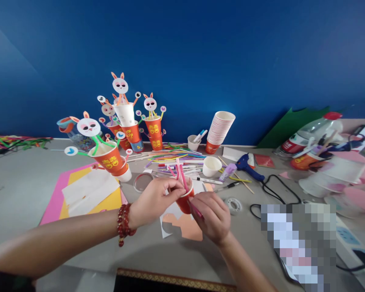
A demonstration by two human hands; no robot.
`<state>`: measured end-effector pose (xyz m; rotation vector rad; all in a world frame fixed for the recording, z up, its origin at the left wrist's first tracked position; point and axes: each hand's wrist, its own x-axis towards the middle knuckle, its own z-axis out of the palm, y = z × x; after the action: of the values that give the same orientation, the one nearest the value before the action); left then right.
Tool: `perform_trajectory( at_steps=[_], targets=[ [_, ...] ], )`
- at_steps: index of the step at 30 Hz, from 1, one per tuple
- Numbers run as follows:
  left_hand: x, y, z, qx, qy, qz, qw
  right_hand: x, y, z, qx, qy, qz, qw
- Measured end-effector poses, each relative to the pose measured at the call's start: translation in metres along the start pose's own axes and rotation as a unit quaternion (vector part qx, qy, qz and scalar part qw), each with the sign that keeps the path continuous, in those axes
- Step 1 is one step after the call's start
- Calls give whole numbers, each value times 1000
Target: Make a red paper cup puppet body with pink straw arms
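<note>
A red paper cup (185,204) is held between my two hands over the desk. Pink fuzzy pipe cleaners (180,173) stick up out of its mouth. My left hand (156,199), with a red bead bracelet at the wrist, is closed at the cup's near-left rim, thumb and fingers gripping there. My right hand (212,214) is closed against the cup's right side, with a pink pipe cleaner (197,212) showing at its fingers. Just below the cup lie orange paper scraps (191,228) with cut edges.
Rabbit-faced cup figures, including one (108,158) on the left, stand before the blue wall. A stack of paper cups (220,129), a blue glue gun (250,166), a tape roll (233,206), scattered pens and coloured paper (53,200) surround the hands. A bottle (310,132) stands right.
</note>
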<state>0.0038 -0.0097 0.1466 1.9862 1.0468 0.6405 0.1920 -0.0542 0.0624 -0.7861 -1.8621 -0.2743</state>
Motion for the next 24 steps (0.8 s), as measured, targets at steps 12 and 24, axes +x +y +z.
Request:
perform_trajectory(
  at_steps=[12, 24],
  targets=[
    [8, 12, -13, -38, -66, -83, 994, 6, -5, -1, 21, 10, 11, 1000],
    [15, 19, -20, -49, -150, -139, 978, 5, -4, -1, 38, 14, 11, 999]
  ],
)
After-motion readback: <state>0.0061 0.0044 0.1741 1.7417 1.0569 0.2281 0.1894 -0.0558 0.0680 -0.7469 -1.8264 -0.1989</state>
